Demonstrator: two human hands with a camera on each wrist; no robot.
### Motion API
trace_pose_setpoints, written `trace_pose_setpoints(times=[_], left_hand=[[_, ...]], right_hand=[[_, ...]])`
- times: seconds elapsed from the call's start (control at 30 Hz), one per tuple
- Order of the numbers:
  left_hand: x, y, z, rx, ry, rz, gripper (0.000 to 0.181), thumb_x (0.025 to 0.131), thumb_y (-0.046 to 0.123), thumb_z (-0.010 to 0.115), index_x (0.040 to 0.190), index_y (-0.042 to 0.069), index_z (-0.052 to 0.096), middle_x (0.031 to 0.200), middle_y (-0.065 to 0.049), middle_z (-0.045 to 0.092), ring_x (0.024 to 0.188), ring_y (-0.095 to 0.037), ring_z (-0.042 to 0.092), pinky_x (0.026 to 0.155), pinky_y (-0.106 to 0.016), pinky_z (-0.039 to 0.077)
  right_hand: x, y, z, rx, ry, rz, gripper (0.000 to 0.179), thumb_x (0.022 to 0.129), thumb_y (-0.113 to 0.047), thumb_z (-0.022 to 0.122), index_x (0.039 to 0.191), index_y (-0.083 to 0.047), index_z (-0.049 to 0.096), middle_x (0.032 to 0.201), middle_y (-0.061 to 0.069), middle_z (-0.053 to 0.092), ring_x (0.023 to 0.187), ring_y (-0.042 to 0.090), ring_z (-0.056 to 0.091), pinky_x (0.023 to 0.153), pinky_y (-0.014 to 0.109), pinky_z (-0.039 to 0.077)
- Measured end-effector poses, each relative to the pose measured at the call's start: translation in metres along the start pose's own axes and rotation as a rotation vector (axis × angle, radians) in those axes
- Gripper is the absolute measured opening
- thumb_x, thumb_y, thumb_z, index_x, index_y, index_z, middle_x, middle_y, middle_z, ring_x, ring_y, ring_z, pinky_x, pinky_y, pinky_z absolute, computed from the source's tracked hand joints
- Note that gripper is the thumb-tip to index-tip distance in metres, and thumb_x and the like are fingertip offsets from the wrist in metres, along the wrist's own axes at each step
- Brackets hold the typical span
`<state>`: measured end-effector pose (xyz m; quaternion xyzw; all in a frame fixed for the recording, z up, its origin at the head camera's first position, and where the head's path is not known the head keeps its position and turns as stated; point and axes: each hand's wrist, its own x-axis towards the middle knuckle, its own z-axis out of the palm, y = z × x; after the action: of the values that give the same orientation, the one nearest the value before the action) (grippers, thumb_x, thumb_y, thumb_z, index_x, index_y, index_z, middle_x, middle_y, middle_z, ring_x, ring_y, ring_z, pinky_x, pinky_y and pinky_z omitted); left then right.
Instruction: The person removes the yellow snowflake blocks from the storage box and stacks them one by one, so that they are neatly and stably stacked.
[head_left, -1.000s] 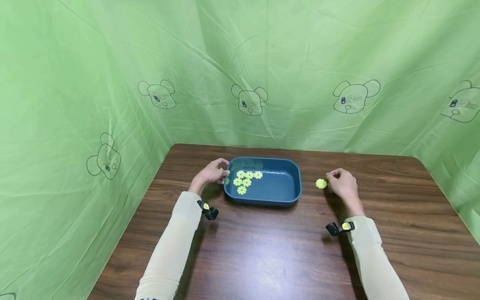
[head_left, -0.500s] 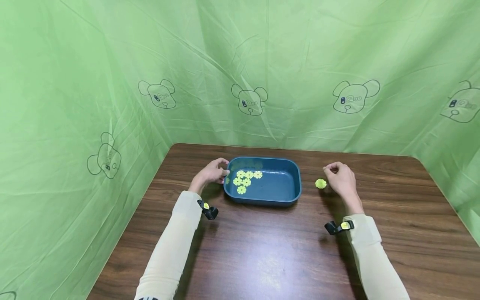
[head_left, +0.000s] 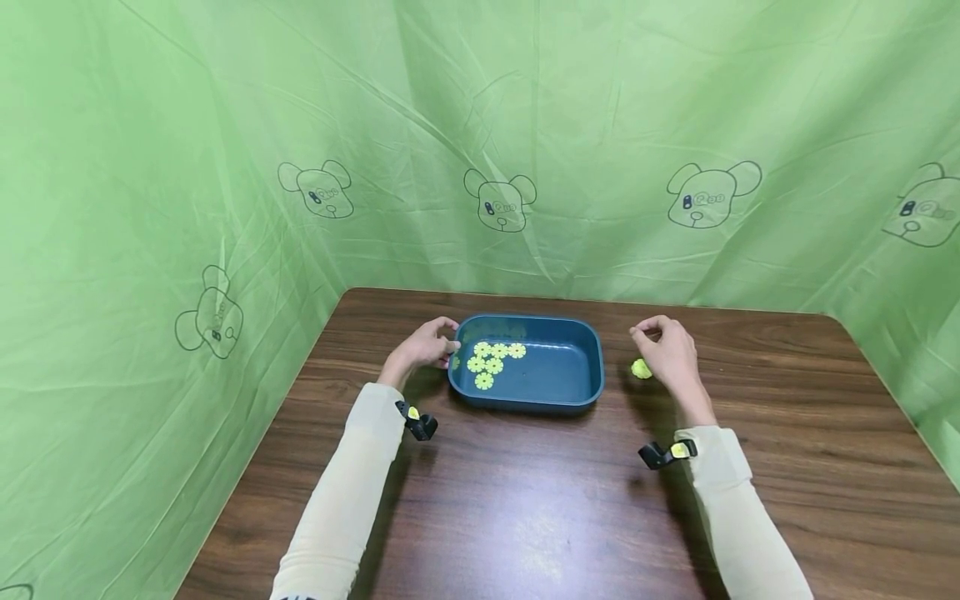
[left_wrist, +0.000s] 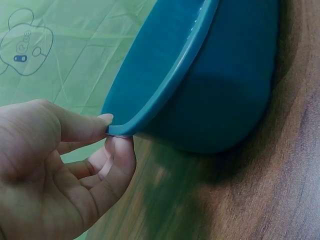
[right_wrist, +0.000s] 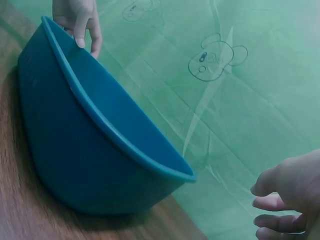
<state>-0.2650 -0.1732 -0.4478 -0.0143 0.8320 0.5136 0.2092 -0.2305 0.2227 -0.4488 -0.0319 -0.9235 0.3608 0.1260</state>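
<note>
My left hand (head_left: 426,344) pinches the rim of a blue rectangular plastic basin (head_left: 555,404) at its left end. In the left wrist view, the thumb lies on top of the rim (left_wrist: 172,82) and a finger is under it. Several yellow-green flower-shaped pieces (head_left: 483,381) lie flat in the left half of the basin. My right hand (head_left: 670,354) hovers to the right of the basin, with no object visible at its fingertips. Its loosely bent fingers (right_wrist: 280,221) show in the right wrist view. A yellow-green flower piece (head_left: 640,368) lies on the table, partly covered by this hand.
The dark wooden table (head_left: 510,492) has its far edge a short way behind the basin. Green cloth (head_left: 600,108) with bear-head drawings hangs behind and along the sides. Black wrist cameras (head_left: 422,427) sit on both cuffs.
My right hand has risen from beside the loose flower piece and moved left toward the basin, now partly covering that piece. My left hand and the basin have stayed put.
</note>
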Motion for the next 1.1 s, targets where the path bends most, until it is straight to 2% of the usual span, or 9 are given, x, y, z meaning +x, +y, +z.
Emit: trace_pose_setpoints(times=[0.37, 0.6, 1.1], left_hand=[[0.001, 0.0, 0.0, -0.005, 0.003, 0.008, 0.039, 0.097, 0.007, 0.053, 0.135, 0.009, 0.042, 0.093, -0.013, 0.05, 0.072, -0.018, 0.053, 0.085, -0.048, 0.054], [0.001, 0.0, 0.0, 0.002, 0.009, 0.01, 0.04, 0.097, 0.007, 0.053, 0.135, 0.009, 0.042, 0.086, -0.009, 0.047, 0.07, -0.018, 0.052, 0.08, -0.044, 0.055], [0.001, -0.001, 0.0, -0.005, 0.009, 0.002, 0.041, 0.097, 0.007, 0.054, 0.135, 0.01, 0.042, 0.09, -0.01, 0.048, 0.072, -0.018, 0.053, 0.079, -0.041, 0.056]], right_hand=[[0.001, -0.02, 0.01, 0.022, 0.008, -0.039, 0.025, 0.092, -0.027, 0.061, 0.102, -0.004, 0.064, 0.104, 0.019, 0.061, 0.093, 0.032, 0.057, 0.081, 0.045, 0.042], [0.005, -0.03, 0.02, 0.031, -0.005, -0.068, 0.025, 0.091, -0.028, 0.061, 0.102, -0.005, 0.064, 0.102, 0.016, 0.06, 0.09, 0.029, 0.057, 0.079, 0.042, 0.042], [0.005, -0.052, 0.04, 0.078, -0.056, -0.104, 0.022, 0.089, -0.026, 0.065, 0.1, -0.007, 0.064, 0.1, 0.014, 0.06, 0.092, 0.029, 0.057, 0.079, 0.042, 0.044]])
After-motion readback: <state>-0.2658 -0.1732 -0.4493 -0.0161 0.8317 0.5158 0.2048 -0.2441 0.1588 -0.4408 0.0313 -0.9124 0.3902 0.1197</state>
